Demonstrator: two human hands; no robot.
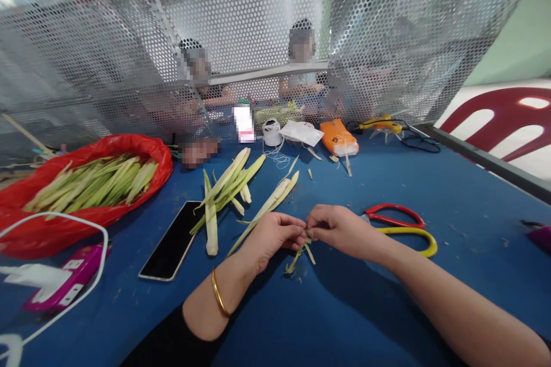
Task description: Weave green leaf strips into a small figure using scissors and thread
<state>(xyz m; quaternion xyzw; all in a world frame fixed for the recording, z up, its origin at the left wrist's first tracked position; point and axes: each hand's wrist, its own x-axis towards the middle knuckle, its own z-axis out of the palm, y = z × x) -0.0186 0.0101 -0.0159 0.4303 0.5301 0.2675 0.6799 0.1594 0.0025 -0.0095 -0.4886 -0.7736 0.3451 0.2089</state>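
Note:
My left hand (278, 235) and my right hand (336, 228) meet fingertip to fingertip over the blue table. Both are closed in a pinch on a small piece of corn husk, mostly hidden by the fingers. Thin pale-green husk strips (294, 264) hang out beneath them. Long corn husks (279, 195) lie just beyond my left hand, and a looser pile of husks (228, 189) is further left. Partly behind my right forearm are scissors with one red and one yellow handle (426, 235); their blades are mostly hidden.
At left are a red plastic bag (159, 178) of husks, a phone (172, 243) and a purple power strip (81, 266) with a white cable. A string spool (271, 133), orange tissue pack (338, 137) and yellow glue gun (382, 123) line the perforated metal screen (258, 6). People sit behind it.

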